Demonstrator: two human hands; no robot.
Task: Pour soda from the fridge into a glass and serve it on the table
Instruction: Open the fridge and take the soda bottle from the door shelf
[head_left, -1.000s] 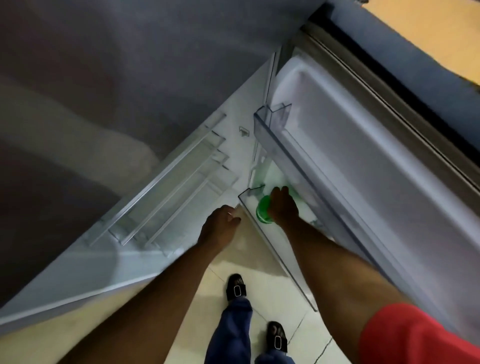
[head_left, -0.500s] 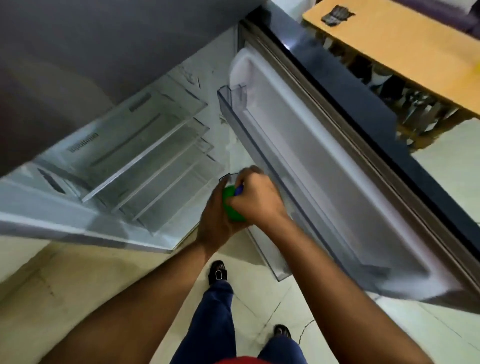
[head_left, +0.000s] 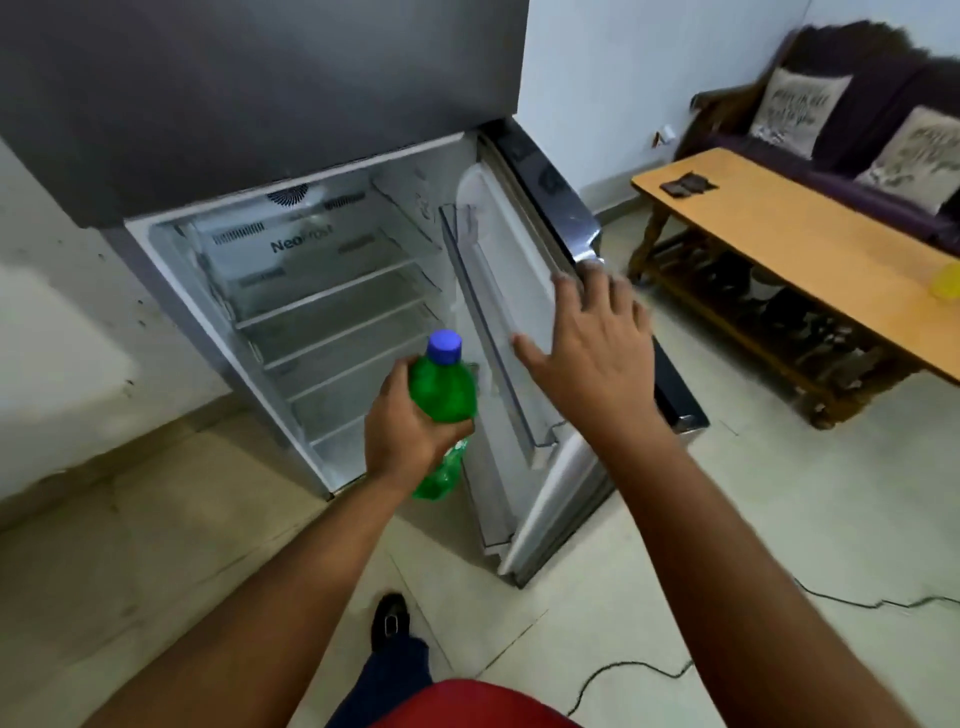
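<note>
A green soda bottle (head_left: 444, 395) with a blue cap is upright in my left hand (head_left: 408, 428), which grips it around the body in front of the open fridge (head_left: 322, 291). My right hand (head_left: 592, 348) is spread open against the inner side of the open fridge door (head_left: 524, 322), fingers near the door's edge. The fridge shelves look bare. A wooden table (head_left: 789, 244) stands to the right, with something yellow (head_left: 946, 283) at its far right edge, cut off by the frame. No glass can be made out.
A dark sofa (head_left: 852, 130) with two cushions sits behind the table. A small dark item (head_left: 688, 184) lies on the table's near end. A black cable (head_left: 649, 670) runs across the tiled floor at right. My foot (head_left: 389, 621) is below the fridge.
The bottle has come out of the door rack into my left hand. My right hand let go of it and moved onto the door. The view has lifted and pulled back.
</note>
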